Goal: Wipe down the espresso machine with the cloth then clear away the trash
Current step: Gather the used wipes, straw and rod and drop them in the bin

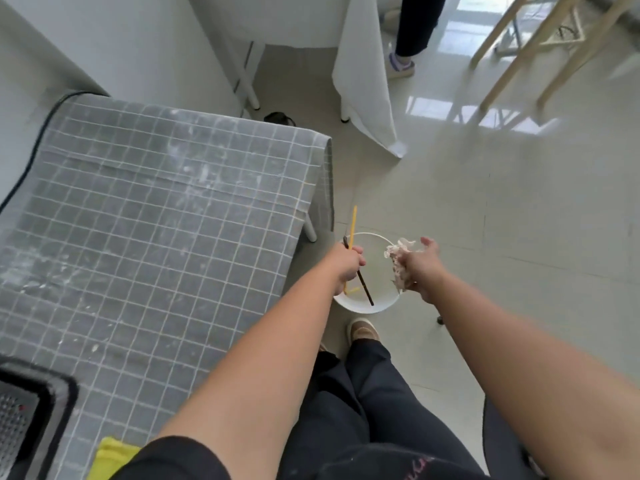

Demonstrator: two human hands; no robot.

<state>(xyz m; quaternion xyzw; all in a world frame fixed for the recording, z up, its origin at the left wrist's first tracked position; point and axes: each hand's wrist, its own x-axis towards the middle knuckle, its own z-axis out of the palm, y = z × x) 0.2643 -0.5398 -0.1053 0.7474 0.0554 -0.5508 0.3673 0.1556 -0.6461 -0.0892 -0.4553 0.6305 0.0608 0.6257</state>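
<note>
A white round bin (pixel 363 304) stands on the floor beside the table's right corner. My left hand (pixel 346 265) is above it and grips two thin sticks, one yellow (pixel 352 226) and one dark (pixel 367 291). My right hand (pixel 417 268) hovers over the bin's right rim and holds a crumpled, stained paper tissue (pixel 398 261). A yellow cloth (pixel 112 455) lies on the table at the bottom edge, partly hidden by my sleeve. The black corner of the espresso machine (pixel 31 414) shows at the lower left.
The table carries a grey checked tablecloth (pixel 156 220) marked with white smears. A black cable (pixel 38 140) runs along its left side. Another white-draped table (pixel 363 81), wooden furniture legs (pixel 540 53) and another person's legs (pixel 408 36) stand further back on the glossy tiled floor.
</note>
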